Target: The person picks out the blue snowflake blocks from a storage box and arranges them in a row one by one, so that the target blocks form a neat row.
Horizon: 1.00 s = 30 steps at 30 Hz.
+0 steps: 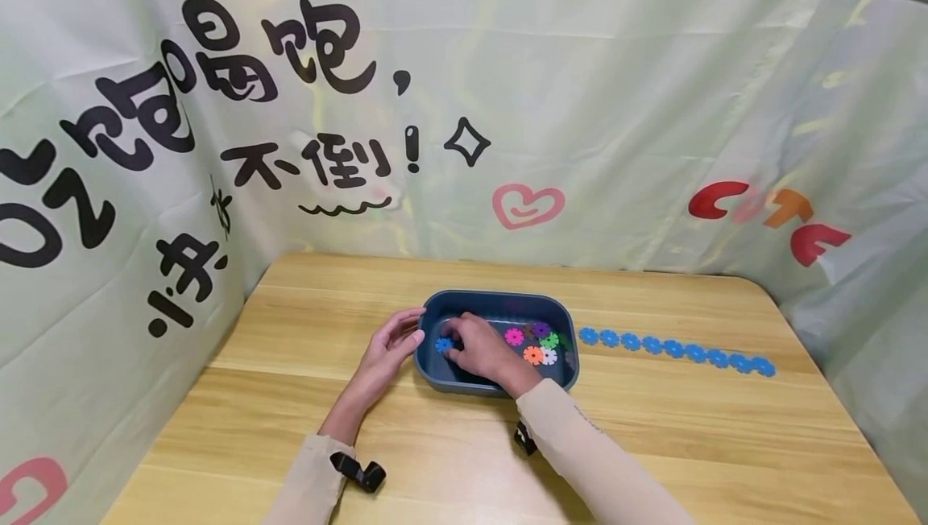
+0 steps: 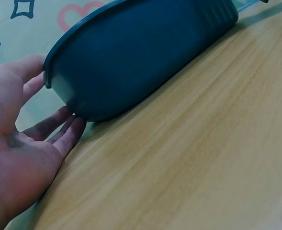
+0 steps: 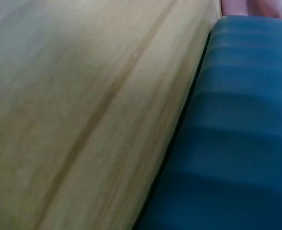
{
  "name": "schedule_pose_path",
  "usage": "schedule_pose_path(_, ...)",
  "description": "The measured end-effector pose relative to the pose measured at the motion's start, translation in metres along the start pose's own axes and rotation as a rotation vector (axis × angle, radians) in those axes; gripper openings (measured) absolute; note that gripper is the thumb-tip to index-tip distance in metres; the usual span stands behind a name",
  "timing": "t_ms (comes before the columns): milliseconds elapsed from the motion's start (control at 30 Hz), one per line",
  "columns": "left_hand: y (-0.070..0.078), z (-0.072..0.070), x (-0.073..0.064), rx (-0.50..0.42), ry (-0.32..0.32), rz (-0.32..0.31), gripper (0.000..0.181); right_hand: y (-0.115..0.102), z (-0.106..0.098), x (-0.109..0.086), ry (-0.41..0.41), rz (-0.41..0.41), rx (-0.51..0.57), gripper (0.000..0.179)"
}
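A dark blue plastic basin [image 1: 493, 387] stands on the table. My right hand [image 1: 480, 346] reaches down into its left part, thumb and fingertips closing around a blue snowflake disc [image 1: 443, 345]. My left hand [image 1: 384, 357] rests against the basin's left end. In the left wrist view that hand [image 2: 28, 143] has one finger up at the rim and others low on the basin's outer wall [image 2: 141, 57], all fairly straight. Pink [image 1: 514, 336], purple [image 1: 540, 330], green, orange [image 1: 532, 356] and white snowflake discs lie in the basin's right part. The right wrist view shows only the basin's outside [image 3: 241, 134] and part of the left hand.
Several blue snowflake discs [image 1: 673, 349] form a line on the wooden table [image 1: 326, 291], running right from the basin. A printed cloth backdrop [image 1: 616, 106] hangs behind the table and along both sides. Each wrist carries a small black camera [image 1: 358, 473].
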<state>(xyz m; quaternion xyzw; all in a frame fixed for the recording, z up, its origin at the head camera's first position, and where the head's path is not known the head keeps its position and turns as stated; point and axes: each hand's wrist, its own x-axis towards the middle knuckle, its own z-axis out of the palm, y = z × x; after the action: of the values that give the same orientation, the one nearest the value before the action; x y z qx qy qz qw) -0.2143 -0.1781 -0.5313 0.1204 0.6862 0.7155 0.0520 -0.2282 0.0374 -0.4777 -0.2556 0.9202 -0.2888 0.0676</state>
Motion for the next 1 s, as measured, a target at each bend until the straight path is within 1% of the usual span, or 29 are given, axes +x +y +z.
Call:
schedule_pose_path(100, 0.001, 0.001, 0.000, -0.002, 0.003, -0.004, 0.044, 0.001, 0.000, 0.000, 0.000, 0.005, 0.015, 0.024)
schedule_pose_path(300, 0.002, 0.001, 0.000, 0.007, 0.003, -0.018, 0.044, 0.004, -0.001, -0.001, 0.005, 0.037, 0.056, 0.025)
schedule_pose_path(500, 0.002, 0.001, -0.001, 0.013, 0.008, -0.016, 0.044, 0.004, -0.005, -0.005, 0.034, 0.025, 0.123, 0.024)
schedule_pose_path(733, 0.001, 0.001, 0.000, 0.016, 0.010, -0.008, 0.043, 0.004, -0.014, -0.012, 0.114, 0.004, 0.175, 0.018)
schedule_pose_path(900, -0.001, 0.000, 0.000, 0.020, 0.011, 0.000, 0.044, 0.000, -0.023, -0.021, 0.170, 0.020, 0.303, 0.018)
schedule_pose_path(1000, 0.000, 0.000, 0.000, 0.027, 0.012, -0.001, 0.044, -0.002, -0.029, -0.027, 0.222, 0.017, 0.344, 0.018)
